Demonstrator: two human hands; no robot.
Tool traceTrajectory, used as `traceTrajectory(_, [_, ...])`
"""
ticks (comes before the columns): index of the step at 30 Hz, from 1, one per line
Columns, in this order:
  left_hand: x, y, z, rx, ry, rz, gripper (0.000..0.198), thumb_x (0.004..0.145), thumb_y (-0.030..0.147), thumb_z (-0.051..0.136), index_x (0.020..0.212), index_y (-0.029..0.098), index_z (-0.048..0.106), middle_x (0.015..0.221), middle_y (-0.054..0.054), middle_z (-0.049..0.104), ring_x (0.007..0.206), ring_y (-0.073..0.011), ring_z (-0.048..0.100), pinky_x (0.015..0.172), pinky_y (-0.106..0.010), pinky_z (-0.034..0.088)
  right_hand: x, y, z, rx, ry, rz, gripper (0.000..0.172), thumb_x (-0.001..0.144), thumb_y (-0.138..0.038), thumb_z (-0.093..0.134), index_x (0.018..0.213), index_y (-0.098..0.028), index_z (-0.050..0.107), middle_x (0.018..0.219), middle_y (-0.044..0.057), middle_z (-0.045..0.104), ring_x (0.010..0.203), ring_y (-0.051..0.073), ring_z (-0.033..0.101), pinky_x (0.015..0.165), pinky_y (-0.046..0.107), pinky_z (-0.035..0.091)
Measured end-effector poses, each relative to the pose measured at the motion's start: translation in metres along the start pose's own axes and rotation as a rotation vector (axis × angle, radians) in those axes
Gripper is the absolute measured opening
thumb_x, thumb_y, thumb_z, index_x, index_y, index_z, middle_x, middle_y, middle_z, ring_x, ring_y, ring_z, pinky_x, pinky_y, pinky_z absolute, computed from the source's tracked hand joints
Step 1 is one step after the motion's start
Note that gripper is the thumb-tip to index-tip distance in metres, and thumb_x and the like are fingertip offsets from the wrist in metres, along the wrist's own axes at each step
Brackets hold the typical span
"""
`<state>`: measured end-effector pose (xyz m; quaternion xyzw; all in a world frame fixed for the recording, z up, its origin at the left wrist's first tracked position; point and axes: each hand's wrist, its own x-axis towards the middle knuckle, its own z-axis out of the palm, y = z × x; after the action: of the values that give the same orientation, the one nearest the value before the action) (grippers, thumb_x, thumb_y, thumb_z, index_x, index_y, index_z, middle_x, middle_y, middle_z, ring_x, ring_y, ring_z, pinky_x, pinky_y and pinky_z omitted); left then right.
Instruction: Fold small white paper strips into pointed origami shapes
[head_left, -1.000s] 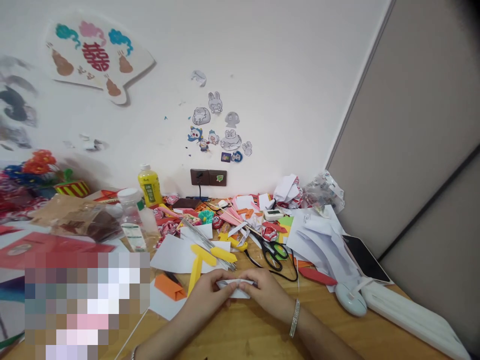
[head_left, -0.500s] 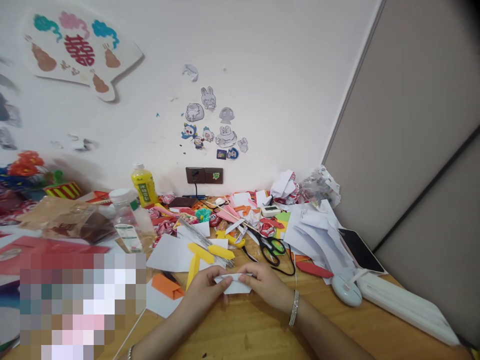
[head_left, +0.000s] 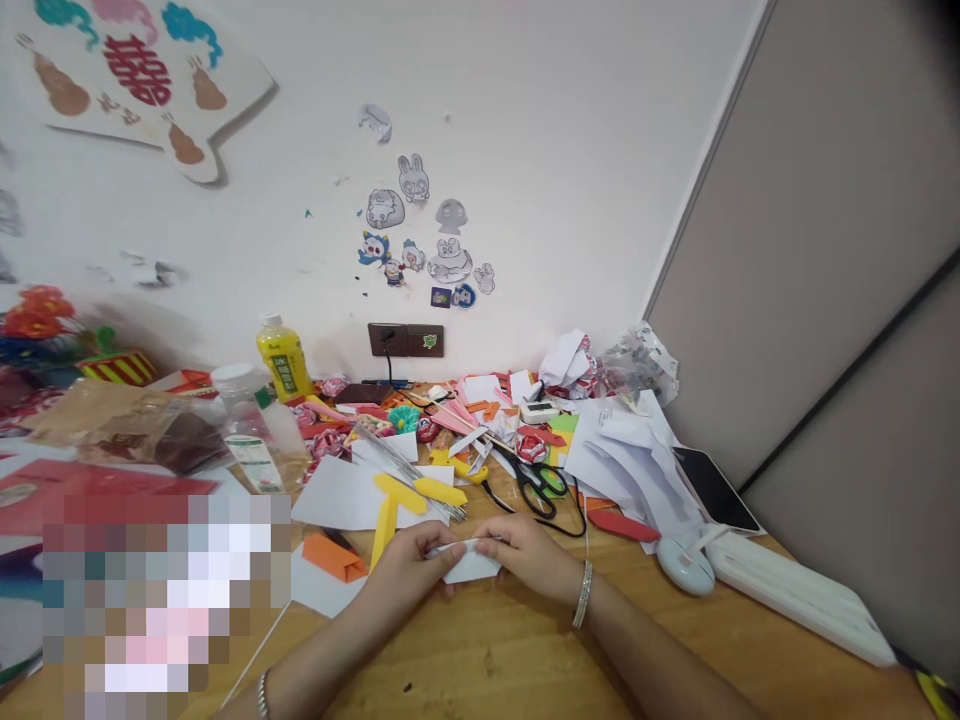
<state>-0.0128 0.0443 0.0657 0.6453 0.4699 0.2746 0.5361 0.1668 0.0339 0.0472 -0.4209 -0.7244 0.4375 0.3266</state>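
Both thumbs have moved apart along the upper edge of the white paper piece (head_left: pixel 472 565) compared with one second ago, when they nearly met; more of its middle now shows between them, and the view has swung so that the wall items sit higher and farther left. Paper location: in front of the person at the wooden table (head_left: pixel 450 660), on the near side of the yellow strips (head_left: pixel 386 530) and the black-handled scissors (head_left: pixel 529 475); whether it touches the tabletop cannot be told. Grip: the left hand (head_left: pixel 412 565) pinches the left end and the right hand (head_left: pixel 536 560) the right end, thumbs on the near face, fingers curled behind and mostly hidden. The step in hand appears to be shaping or pressing the upper edge. For a clean result, hold both ends level, align the layers before applying pressure, and press from the middle outward; avoid pulling the ends apart, as thin paper may skew or tear. Orientation: long axis side to side across the person's front, rising slightly toward the right; broad face toward the person, lower long edge pointing back at the body.
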Motion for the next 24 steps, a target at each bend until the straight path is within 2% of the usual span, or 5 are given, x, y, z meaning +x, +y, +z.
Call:
traceTrajectory(3, [0.0025,-0.004,0.0003,-0.093,-0.041,-0.017,0.031,0.065,0.047,0.06,0.062,0.016,0.056,0.049,0.004,0.058,0.044,-0.0125,0.054,0.045,-0.021,0.036,0.0007,0.0019,0.0,0.035,-0.015,0.03,0.034,0.082,-0.044,0.045,0.079,-0.015,0.061,0.064,-0.002,0.052,0.053,0.009,0.05,0.05,0.019,0.041])
traceTrajectory(8, [0.0061,-0.0077,-0.0016,-0.249,-0.105,-0.047,0.035,0.063,0.05,0.06,0.064,0.015,0.056,0.054,0.001,0.062,0.047,-0.0137,0.056,0.049,-0.023,0.04,0.001,0.0039,-0.0001,-0.029,0.041,0.021,0.03,0.082,-0.042,0.047,0.082,-0.015,0.062,0.067,-0.001,0.055,0.057,0.01,0.05,0.052,0.019,0.04])
traceTrajectory(14, [0.0042,-0.0036,-0.0019,-0.038,-0.033,0.007,0.031,0.071,0.045,0.054,0.068,0.015,0.06,0.047,0.002,0.061,0.048,-0.0142,0.055,0.05,-0.022,0.038,0.0024,0.0053,-0.002,-0.058,0.048,0.004,0.03,0.083,-0.037,0.045,0.079,-0.013,0.062,0.064,-0.001,0.054,0.058,0.011,0.048,0.051,0.019,0.036])
traceTrajectory(19, [0.0071,-0.0082,-0.0026,-0.1,-0.087,-0.003,0.032,0.068,0.046,0.056,0.066,0.015,0.059,0.057,0.002,0.062,0.048,-0.0152,0.059,0.051,-0.023,0.041,0.0035,0.005,-0.0022,-0.045,0.075,0.044,0.021,0.078,-0.031,0.052,0.075,-0.013,0.063,0.062,-0.001,0.053,0.057,0.01,0.046,0.05,0.019,0.034])
traceTrajectory(24, [0.01,-0.011,-0.0032,-0.149,-0.121,-0.045,0.035,0.066,0.05,0.057,0.065,0.015,0.056,0.054,0.004,0.058,0.048,-0.0154,0.06,0.05,-0.023,0.041,0.0031,0.0045,-0.0041,-0.056,0.084,0.048,0.019,0.077,-0.028,0.053,0.074,-0.013,0.063,0.061,-0.002,0.054,0.057,0.01,0.047,0.051,0.019,0.033])
